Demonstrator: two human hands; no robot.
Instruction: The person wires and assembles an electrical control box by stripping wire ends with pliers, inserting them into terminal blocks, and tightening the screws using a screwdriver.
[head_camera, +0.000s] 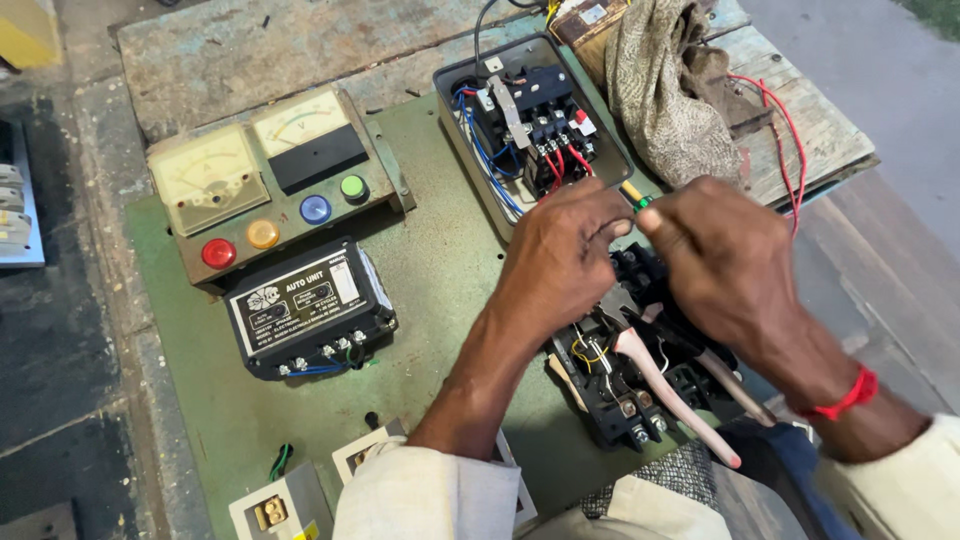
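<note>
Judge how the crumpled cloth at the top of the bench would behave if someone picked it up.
The cloth would probably go limp and hang, since it lies in soft folds. It looks light for its bulk. It may snag the red wire lying against it.

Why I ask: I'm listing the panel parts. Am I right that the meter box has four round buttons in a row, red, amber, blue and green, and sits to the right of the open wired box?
Not quite. The head view shows the meter box with its red, amber, blue and green buttons to the left of the open wired box, not the right. The rest holds.
</note>
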